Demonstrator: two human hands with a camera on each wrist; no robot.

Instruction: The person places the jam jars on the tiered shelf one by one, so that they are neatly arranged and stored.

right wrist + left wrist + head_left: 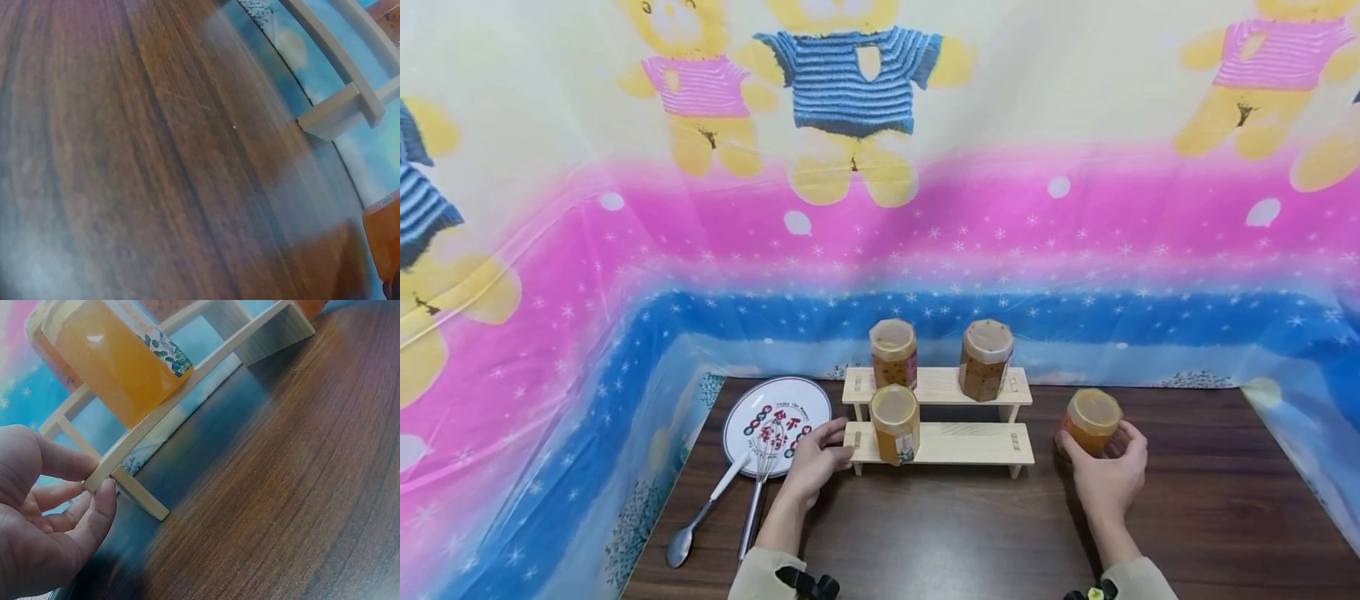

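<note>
A two-step wooden rack (955, 446) stands on the table with jars on it. My left hand (44, 512) pinches the left end of the lower board between thumb and forefinger. On that board, near its left end, sits a jar of yellow-orange contents (895, 427). The upper board carries two jars with darker contents, a left jar (893, 354) and a right jar (987, 360). Right of the rack my right hand (1108, 475) grips an orange jar (1090, 421), thumb on its left and fingers around its right; only the edge of this orange jar (384, 237) shows in the right wrist view.
Left of the rack lies a white plate (808, 400) with red print. A whisk (752, 508) rests partly on it, beside a long-handled spoon (688, 533). Behind the dark wooden table (940, 533) hangs a printed cloth (985, 225) with bears.
</note>
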